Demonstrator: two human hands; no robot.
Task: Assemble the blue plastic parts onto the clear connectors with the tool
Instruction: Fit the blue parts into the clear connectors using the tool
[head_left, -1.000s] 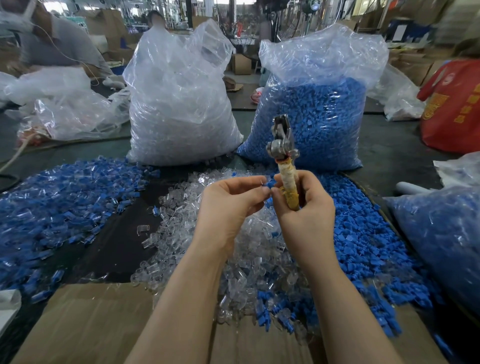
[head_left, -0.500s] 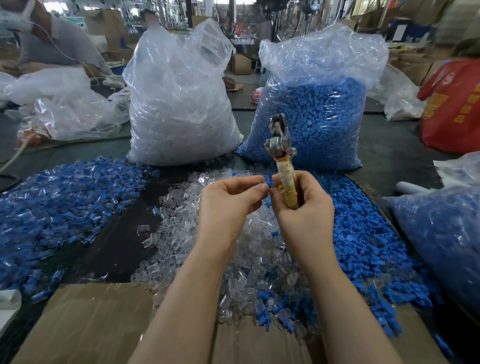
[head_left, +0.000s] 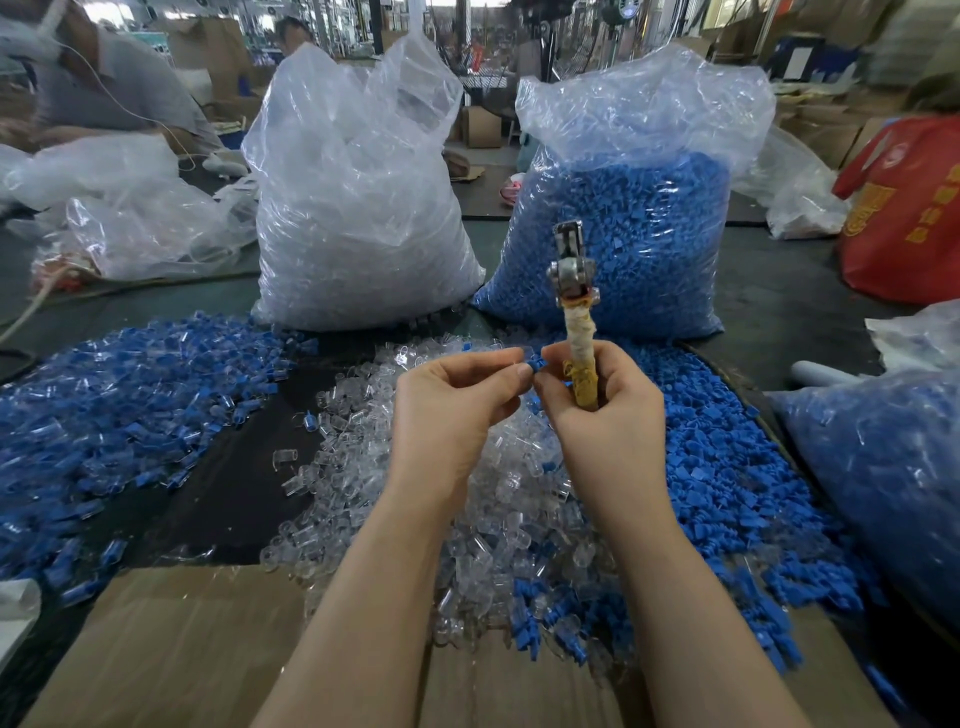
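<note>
Many assembled pieces were heaped left; a blue part was pinched by both hands, the tool clenched in the right hand, the left hand opposite, heaps unassembled.

1. Both bare forearms rise from the bottom edge of the frame and converge toward its centre.
2. The left hand is curled, thumb and forefinger pinched together at its right side.
3. The right hand is curled in a fist-like grip, its fingertips meeting the left hand's.
</note>
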